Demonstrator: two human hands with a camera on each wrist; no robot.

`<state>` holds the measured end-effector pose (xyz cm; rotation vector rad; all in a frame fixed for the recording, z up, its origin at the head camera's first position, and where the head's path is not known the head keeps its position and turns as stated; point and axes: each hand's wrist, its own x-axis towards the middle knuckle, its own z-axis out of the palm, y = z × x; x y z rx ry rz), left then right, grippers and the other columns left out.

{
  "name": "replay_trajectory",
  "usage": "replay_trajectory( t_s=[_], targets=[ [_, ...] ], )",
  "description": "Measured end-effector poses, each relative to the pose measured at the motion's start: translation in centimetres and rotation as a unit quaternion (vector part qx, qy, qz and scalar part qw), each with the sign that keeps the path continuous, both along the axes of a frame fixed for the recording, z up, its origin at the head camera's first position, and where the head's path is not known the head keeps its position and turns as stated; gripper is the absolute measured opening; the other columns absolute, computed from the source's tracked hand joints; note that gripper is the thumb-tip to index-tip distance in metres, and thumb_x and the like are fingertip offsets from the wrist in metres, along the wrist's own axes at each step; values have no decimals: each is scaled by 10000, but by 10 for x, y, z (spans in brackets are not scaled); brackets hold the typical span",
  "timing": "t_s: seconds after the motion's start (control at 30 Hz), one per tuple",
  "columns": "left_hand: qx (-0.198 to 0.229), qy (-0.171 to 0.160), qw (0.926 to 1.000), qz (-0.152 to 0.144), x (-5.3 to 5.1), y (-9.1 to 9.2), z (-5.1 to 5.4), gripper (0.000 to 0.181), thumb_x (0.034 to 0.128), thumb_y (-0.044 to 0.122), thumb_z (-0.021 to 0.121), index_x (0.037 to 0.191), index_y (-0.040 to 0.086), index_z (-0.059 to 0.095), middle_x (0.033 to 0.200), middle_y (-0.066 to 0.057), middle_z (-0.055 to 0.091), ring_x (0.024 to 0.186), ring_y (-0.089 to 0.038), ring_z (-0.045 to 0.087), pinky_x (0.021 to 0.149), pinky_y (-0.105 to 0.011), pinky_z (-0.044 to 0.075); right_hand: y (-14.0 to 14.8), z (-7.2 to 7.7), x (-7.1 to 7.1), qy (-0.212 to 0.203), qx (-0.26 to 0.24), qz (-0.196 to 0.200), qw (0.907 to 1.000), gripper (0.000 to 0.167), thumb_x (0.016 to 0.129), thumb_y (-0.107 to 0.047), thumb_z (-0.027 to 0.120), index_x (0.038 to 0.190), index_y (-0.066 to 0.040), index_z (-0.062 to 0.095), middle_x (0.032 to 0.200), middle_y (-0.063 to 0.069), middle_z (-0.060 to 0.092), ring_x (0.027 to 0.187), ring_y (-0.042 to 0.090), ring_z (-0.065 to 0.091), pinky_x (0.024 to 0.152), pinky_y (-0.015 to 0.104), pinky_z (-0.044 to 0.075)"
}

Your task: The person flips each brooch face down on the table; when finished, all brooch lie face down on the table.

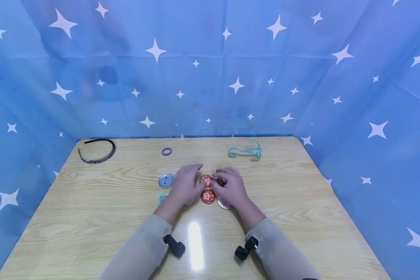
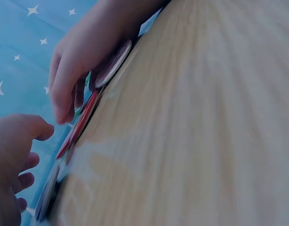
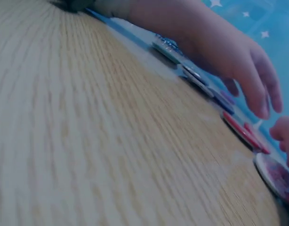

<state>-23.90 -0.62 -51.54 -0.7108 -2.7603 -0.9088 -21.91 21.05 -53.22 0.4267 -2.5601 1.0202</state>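
Note:
My left hand (image 1: 186, 183) hovers over a cluster of round pin badges, fingers bent and thumb toward a red badge (image 1: 205, 180). From the other side my right hand (image 1: 231, 186) reaches in, its thumb at that same badge's edge. No badge shows in either grasp. Another red badge (image 1: 208, 196) with a yellow figure lies just below. A dark red badge (image 1: 221, 181) and a silvery one (image 1: 223, 202) are partly covered by the right hand. Beside the left hand are a badge with its pin side up (image 1: 166, 181) and a teal badge (image 1: 162, 198).
At the back of the wooden table (image 1: 101, 210) lie a black toothed headband (image 1: 101, 158), a purple hair tie (image 1: 166, 151) and a turquoise claw-like hair clip (image 1: 245, 151). A blue star-patterned curtain (image 1: 196, 77) hangs behind and at the sides.

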Motion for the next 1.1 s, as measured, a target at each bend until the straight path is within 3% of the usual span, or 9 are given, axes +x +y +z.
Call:
replay_trajectory(
  t_s=[0.1,0.37,0.73,1.1],
  targets=[
    [53,-183,9998,-60,-2,7,-3,664,948,313,782,1526,86,548,1515,-141,580,1433,-383,472,1196,-596,334,-2,-1,-2,-70,195,-13,9998,329,898,-318,853,1166,-131,824,1323,100,729,1322,356,576,1141,608,383],
    [81,-189,9998,-7,-1,10,-11,582,940,275,794,1446,47,618,1431,-156,628,1382,-384,513,1189,-555,353,-6,0,-1,-362,780,-206,9961,380,926,-379,838,1243,-172,809,1391,79,693,1363,348,531,1131,623,367],
    [29,-254,9997,60,-2,7,-15,561,916,297,807,1384,14,685,1430,-127,654,1393,-340,528,1209,-471,364,-7,2,-1,-780,927,-266,9923,381,949,-391,800,1275,-193,798,1441,72,652,1400,359,467,1164,605,322],
    [134,-331,9994,-2,-4,7,-16,524,912,267,836,1347,3,712,1426,-112,656,1426,-347,501,1227,-477,342,-5,3,0,-928,902,-246,9913,418,941,-418,799,1302,-208,785,1471,67,625,1418,365,434,1157,621,310]
  ],
)
